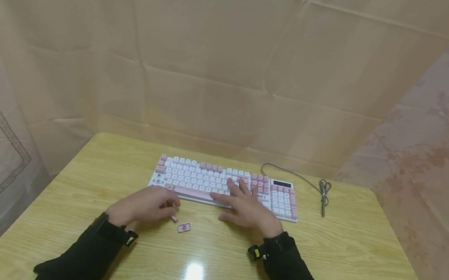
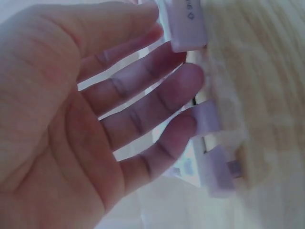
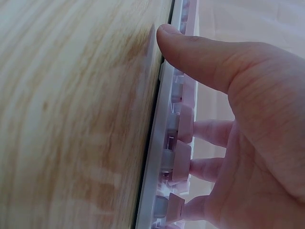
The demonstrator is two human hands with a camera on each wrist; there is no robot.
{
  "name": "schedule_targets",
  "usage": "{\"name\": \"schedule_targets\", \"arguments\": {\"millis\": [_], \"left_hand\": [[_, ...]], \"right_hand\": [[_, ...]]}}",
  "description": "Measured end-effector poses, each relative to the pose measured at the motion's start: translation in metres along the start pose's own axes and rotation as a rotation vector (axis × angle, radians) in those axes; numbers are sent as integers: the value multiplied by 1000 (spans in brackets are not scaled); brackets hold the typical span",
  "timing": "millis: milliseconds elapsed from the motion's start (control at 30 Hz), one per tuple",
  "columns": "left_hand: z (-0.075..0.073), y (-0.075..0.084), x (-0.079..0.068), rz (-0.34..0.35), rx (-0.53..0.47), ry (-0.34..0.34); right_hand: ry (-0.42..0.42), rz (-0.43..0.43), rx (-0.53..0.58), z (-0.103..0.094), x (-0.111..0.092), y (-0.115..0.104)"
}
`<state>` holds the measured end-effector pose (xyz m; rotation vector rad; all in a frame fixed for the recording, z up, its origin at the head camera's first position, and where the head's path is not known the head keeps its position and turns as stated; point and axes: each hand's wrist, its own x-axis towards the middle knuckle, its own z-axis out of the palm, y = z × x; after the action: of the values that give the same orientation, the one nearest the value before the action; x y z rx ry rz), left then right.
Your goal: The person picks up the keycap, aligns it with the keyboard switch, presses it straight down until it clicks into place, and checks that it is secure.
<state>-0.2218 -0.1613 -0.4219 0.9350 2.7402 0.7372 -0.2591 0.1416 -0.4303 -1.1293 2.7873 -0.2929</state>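
A white and pink keyboard lies across the table. My left hand is in front of its left end, fingers bent. Between thumb and fingertips it seems to pinch a pink keycap with a printed legend; the exact contact is partly hidden. Another loose pink keycap lies upside down on the table just right of that hand. My right hand rests spread on the keyboard's right part, fingertips on the keys, its thumb at the front edge.
From the keyboard's back a cable runs right to a tied bundle on the wooden table. Hanging cloth rises behind the table. Both wrists wear black bands.
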Motion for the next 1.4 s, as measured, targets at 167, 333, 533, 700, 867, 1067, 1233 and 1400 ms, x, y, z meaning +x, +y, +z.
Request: {"name": "schedule_targets", "arguments": {"millis": [167, 333, 533, 700, 867, 1067, 1233, 1400], "left_hand": [[-7, 8, -2, 50, 51, 29], [-6, 11, -2, 142, 73, -7], [2, 4, -2, 123, 84, -27], [1, 4, -2, 111, 88, -12], [1, 3, 0, 91, 113, -7], [5, 0, 2, 53, 95, 21], [5, -2, 1, 17, 35, 29], [7, -2, 2, 32, 76, 52]], "right_hand": [[-3, 1, -10, 1, 1, 1], [2, 1, -5, 1, 1, 2], [-10, 7, -2, 2, 1, 1], [-6, 9, -4, 2, 2, 1], [-4, 8, 0, 3, 1, 2], [2, 0, -2, 4, 1, 3], [1, -2, -3, 4, 1, 4], [-3, 2, -8, 3, 1, 3]]}}
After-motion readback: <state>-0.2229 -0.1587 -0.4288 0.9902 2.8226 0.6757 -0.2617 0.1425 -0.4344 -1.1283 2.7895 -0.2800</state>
